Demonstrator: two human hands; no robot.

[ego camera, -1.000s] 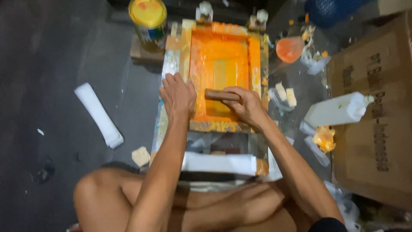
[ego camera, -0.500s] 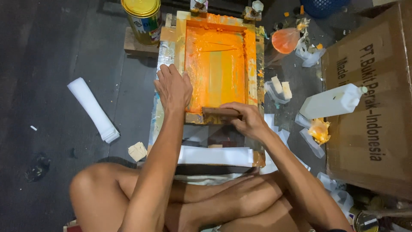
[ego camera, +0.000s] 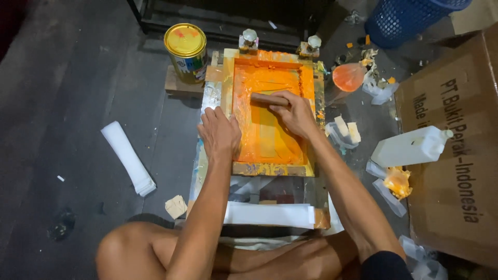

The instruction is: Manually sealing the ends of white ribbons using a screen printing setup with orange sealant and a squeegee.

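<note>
Right hand [ego camera: 296, 113] clenched over squeegee [ego camera: 268, 98]; handle sticks out left of fist, long axis crosswise on orange screen frame [ego camera: 226, 98]. Left hand [ego camera: 220, 134] spread flat, pressing frame's left rail.

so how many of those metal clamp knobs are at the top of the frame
2: a left knob and a right knob, both at the far edge of the orange screen frame. Nothing seems to hide a third.

Around me I see a yellow paint can [ego camera: 185, 45], a blue basket [ego camera: 410, 21], a cardboard box [ego camera: 456, 155], a white plastic jug [ego camera: 412, 147] and a folded white strip [ego camera: 127, 157] on the floor.
</note>
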